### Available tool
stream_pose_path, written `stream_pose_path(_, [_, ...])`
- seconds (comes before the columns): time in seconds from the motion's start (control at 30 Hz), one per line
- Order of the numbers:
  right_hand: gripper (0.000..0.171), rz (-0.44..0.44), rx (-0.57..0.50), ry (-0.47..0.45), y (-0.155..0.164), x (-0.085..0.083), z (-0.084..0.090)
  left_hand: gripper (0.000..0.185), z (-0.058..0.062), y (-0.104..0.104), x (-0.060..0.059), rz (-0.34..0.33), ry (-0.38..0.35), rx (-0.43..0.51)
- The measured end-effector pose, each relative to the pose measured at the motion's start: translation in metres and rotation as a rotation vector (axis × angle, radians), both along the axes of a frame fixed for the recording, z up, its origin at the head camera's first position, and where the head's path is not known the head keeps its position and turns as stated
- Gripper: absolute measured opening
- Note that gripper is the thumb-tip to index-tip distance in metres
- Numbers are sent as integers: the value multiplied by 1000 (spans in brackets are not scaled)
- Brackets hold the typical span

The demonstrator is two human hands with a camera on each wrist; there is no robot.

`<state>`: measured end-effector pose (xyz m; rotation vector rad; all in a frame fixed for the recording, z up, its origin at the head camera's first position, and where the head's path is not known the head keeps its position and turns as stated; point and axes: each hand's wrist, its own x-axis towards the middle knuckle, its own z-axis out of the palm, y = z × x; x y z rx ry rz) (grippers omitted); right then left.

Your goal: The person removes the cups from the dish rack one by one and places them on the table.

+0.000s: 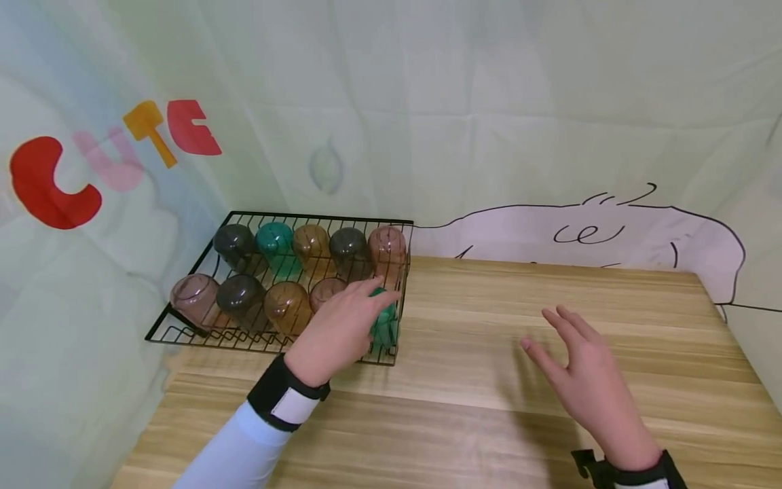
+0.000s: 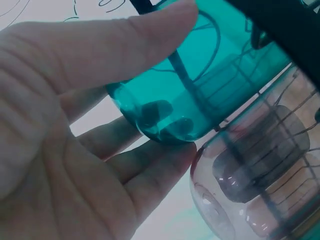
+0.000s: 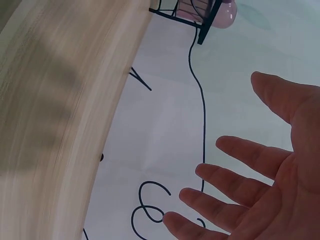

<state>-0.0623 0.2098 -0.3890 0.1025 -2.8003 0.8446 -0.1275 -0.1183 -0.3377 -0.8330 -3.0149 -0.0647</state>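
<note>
Teal glass (image 1: 384, 327) sits base up in right front corner of black wire rack (image 1: 322, 216), with left grip (image 1: 342, 326) about it.
Thumb (image 2: 115, 47) and fingers (image 2: 155, 170) lie at opposite sides; whether they press, I cannot tell. Careful, slow moving seems wise, because pink glass (image 1: 326, 291) is just beside. Right grip (image 1: 589, 380), spread, hangs over counter (image 1: 464, 339).
</note>
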Motion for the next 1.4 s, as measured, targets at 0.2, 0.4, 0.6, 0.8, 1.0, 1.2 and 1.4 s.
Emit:
stream_pose_path(0.2, [65,-5,1,4,0,1,-1,73,8,0,0,-11,37,6])
stream_pose_path(0.4, [65,-6,-2,13,1,0,1,74,26,0,2,6,66,21])
stream_pose_path(0.6, [65,-13,-11,22,1,-1,2,73,44,-3,6,3,111,70])
stream_pose_path(0.8, [63,-19,-22,46,1,-1,3,70,59,-6,12,9,268,116])
stream_pose_path(1.0, [61,-22,-66,72,0,-3,6,72,58,1,14,64,391,255])
stream_pose_path(1.2, [61,-27,-113,63,-5,-7,7,73,35,15,14,147,349,483])
stream_pose_path(1.4, [59,-40,-169,22,-10,-8,7,69,11,33,14,197,225,652])
